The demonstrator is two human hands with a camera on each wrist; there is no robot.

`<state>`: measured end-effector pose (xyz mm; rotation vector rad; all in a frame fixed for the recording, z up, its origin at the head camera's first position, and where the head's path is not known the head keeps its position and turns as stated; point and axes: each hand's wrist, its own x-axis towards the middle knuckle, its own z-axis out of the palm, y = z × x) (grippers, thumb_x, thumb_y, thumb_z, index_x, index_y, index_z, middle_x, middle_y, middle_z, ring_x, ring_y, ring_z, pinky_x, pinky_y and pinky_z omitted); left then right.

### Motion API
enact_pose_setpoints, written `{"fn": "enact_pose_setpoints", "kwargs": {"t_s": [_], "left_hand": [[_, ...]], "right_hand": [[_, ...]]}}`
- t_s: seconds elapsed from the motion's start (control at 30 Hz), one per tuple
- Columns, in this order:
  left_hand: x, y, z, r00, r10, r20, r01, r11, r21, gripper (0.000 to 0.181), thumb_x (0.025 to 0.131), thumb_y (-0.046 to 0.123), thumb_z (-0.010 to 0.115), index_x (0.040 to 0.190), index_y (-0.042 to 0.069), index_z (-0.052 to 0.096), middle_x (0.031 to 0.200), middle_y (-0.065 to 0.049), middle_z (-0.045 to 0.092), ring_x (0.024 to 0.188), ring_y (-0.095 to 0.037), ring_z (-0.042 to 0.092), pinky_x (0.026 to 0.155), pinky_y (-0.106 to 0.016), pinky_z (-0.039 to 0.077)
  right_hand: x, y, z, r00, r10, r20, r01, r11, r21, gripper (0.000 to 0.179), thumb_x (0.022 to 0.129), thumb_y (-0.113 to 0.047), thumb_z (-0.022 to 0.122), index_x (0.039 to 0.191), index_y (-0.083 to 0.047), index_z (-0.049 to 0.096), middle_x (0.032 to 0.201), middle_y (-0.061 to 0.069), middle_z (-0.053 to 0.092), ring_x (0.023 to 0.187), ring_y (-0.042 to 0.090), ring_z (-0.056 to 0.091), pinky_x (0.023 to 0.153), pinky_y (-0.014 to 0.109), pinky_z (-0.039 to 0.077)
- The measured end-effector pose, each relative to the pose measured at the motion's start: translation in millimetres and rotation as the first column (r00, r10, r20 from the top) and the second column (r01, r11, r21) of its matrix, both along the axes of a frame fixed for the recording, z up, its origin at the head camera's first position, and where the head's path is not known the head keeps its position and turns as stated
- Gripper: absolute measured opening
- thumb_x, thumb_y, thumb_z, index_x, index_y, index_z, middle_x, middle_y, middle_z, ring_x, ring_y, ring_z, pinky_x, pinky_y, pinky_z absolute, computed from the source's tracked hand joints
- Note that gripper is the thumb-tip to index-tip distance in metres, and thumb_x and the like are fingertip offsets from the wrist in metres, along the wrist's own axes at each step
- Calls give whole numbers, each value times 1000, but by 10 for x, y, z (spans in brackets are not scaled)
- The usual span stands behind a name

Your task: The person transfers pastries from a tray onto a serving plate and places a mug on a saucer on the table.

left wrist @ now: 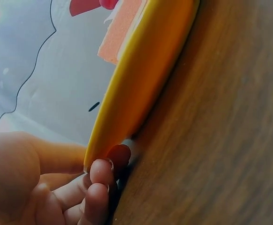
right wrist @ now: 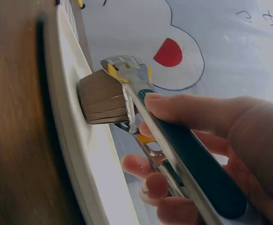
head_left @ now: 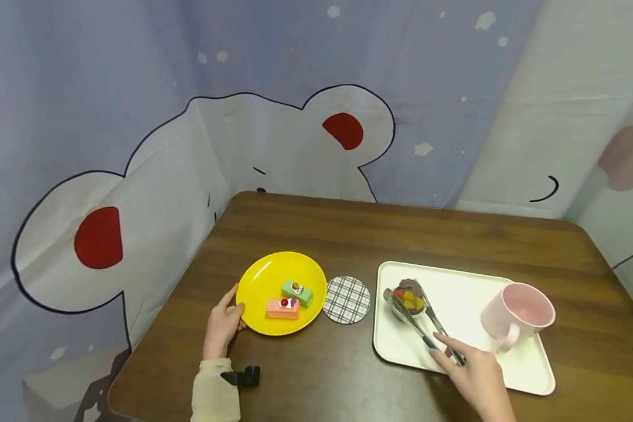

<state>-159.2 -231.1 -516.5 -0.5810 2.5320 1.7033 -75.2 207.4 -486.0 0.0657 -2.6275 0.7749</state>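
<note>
Head view, items listed from left to right. Plate [head_left: 261, 281]: yellow, round, glossy, raised rim. Pink cake slice [head_left: 282, 310]: oblong block, red and purple bits on white topping. Green cake slice [head_left: 303, 297]: oblong, orange bit on top. Coaster [head_left: 347, 300]: round, white, dark plaid lines. Tray [head_left: 464, 284]: cream, rectangular, rounded corners, low rim. Fruit tart [head_left: 412, 300]: brown ridged shell, red and yellow topping. Tongs [head_left: 410, 321]: shiny metal arms, dark teal grips. Mug [head_left: 524, 310]: pink, smooth, handle toward the near side.

Left hand [head_left: 224, 324]: pinching the plate's left rim, thumb above, curled fingertips below. Right hand [head_left: 476, 366]: grasping the tongs, thumb on one grip, fingers at the other arm, the two arms parted.

Placement: both cake slices on the plate, to the right of the left hand, side by side. Coaster on the brown wood-grain table [head_left: 316, 375], just beside the plate. Tart at the tray's left end, between the tong ends, beyond the right hand and to its left. Mug at the tray's right end, beyond the right hand and to its right.
</note>
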Motion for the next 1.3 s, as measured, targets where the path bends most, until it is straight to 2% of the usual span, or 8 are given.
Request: {"fn": "enact_pose_setpoints", "kwargs": {"t_s": [0.17, 0.33, 0.47, 0.6, 0.67, 0.87, 1.07, 1.3], "left_hand": [[-3, 22, -1, 1000, 2, -2, -2, 1000, -3, 56, 98, 13, 49, 151, 13, 34, 61, 3, 53, 53, -10, 50, 56, -20, 45], [17, 42, 5, 1000, 1, 15, -1, 1000, -8, 56, 98, 14, 48, 152, 13, 33, 62, 2, 54, 54, -11, 50, 57, -20, 45], [37, 64, 7, 1000, 2, 27, -2, 1000, 0, 56, 98, 14, 48, 152, 14, 33, 62, 2, 53, 55, -11, 50, 57, -21, 45], [31, 73, 7, 1000, 9, 19, -10, 1000, 14, 56, 98, 13, 48, 152, 14, 33, 61, 2, 52, 54, -12, 50, 56, -20, 45], [27, 71, 9, 1000, 13, 16, -13, 1000, 15, 56, 98, 13, 48, 152, 14, 33, 61, 2, 52, 54, -12, 50, 56, -20, 45], [22, 46, 3, 999, 18, 26, -18, 1000, 1, 56, 98, 13, 48, 152, 14, 33, 62, 2, 53, 54, -11, 51, 57, -21, 45], [8, 43, -5, 999, 19, 39, -19, 1000, 0, 56, 98, 15, 48, 152, 16, 32, 64, 1, 54, 55, -12, 52, 58, -21, 45], [-34, 103, -46, 1000, 6, 23, -7, 1000, 14, 55, 98, 14, 48, 151, 16, 34, 62, 2, 53, 55, -12, 52, 57, -21, 45]], "right_hand": [[-46, -160, 25, 999, 27, -16, -27, 1000, -8, 26, 70, -20, 83, 95, -17, 79, 64, -14, 58, 50, -4, 25, 48, 21, 29], [-119, -405, -5, 993, 112, -38, -113, 994, -9, 26, 70, -20, 83, 96, -18, 79, 65, -16, 60, 48, -6, 18, 47, 16, 23], [-194, -590, -35, 982, 175, -75, -177, 984, -21, 26, 70, -19, 83, 95, -17, 79, 65, -15, 61, 49, -8, 20, 48, 15, 24], [-340, -742, -28, 966, 240, -102, -244, 969, -36, 24, 71, -16, 82, 95, -14, 79, 66, -10, 63, 49, -7, 29, 50, 16, 31], [-425, -815, -18, 960, 262, -94, -268, 962, -52, 23, 72, -17, 82, 95, -15, 79, 69, -8, 68, 51, -3, 42, 53, 19, 39], [-621, -1041, -22, 945, 328, 0, -325, 936, -136, 20, 77, -22, 78, 96, -16, 79, 84, 0, 76, 63, 12, 63, 66, 28, 51], [-762, -1200, -46, 945, 326, -34, -328, 938, -110, 19, 77, -21, 78, 95, -14, 79, 71, -4, 71, 62, 12, 64, 61, 26, 48], [-862, -1203, -29, 954, 297, -35, -299, 948, -107, 20, 79, -21, 77, 96, -13, 78, 72, -1, 72, 59, 13, 61, 58, 27, 46]]}}
